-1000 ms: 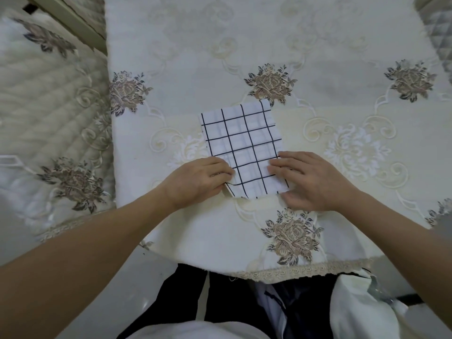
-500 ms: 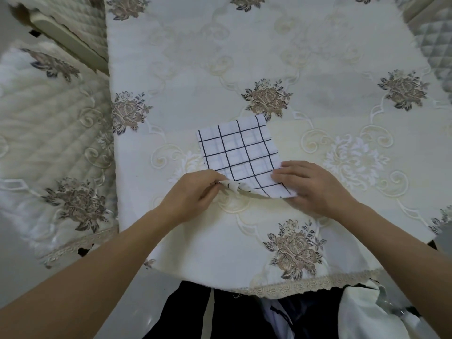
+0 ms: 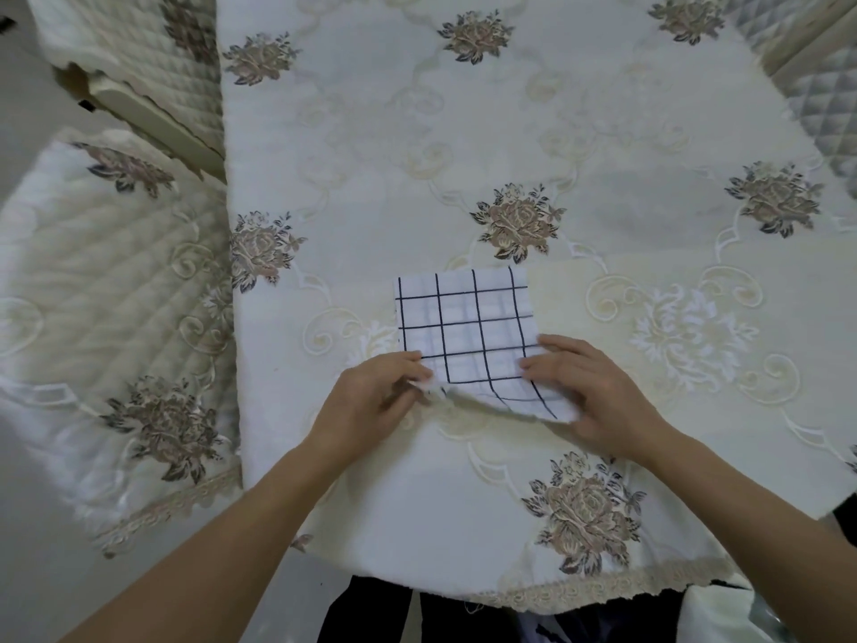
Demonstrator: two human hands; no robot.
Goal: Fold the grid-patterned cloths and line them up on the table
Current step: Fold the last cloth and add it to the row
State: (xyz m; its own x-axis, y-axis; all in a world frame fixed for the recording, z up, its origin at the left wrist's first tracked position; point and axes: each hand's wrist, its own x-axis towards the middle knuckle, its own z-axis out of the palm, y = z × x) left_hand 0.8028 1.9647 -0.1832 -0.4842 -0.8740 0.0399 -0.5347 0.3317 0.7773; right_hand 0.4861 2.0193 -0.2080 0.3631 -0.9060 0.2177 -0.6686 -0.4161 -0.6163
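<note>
Table point(image 3: 463, 146) under a cream embroidered cover with brown roses, lace hem along the near edge. Quilted chair point(image 3: 116, 290) in matching fabric off the left edge. Dark clothing of the person shows below the near edge.

One grid cloth point(image 3: 463, 317) in view: white, thin dark lines. It lies toward the near edge, a little left of the middle of the table's width. Looks already doubled at least once, judging by faint lines showing through. No other folded cloths in sight, so the row is not yet begun, as far as the view shows.

Left hand point(image 3: 371, 401): fingers curled, pinching the cloth's near-left corner and holding it off the table. Shadow under the near hem confirms the lift.

Right hand point(image 3: 598, 392): fingers point(image 3: 542, 359) fairly straight, lying on top of the cloth by its near-right corner. Thumb sits at that corner; cannot tell whether it is tucked under the hem.

Key relation: both hands sit at the cloth's near hem, one per corner, and the whole body of the cloth runs away from the fingertips toward the far edge. Long axis near-to-far, only slightly longer than wide, roughly square with the table's edges.

Judgement: next fold is near hem carried over to far hem. Left corner is ready; right corner needs a proper hold first, or the hem will travel skewed and the grid lines won't meet.
</note>
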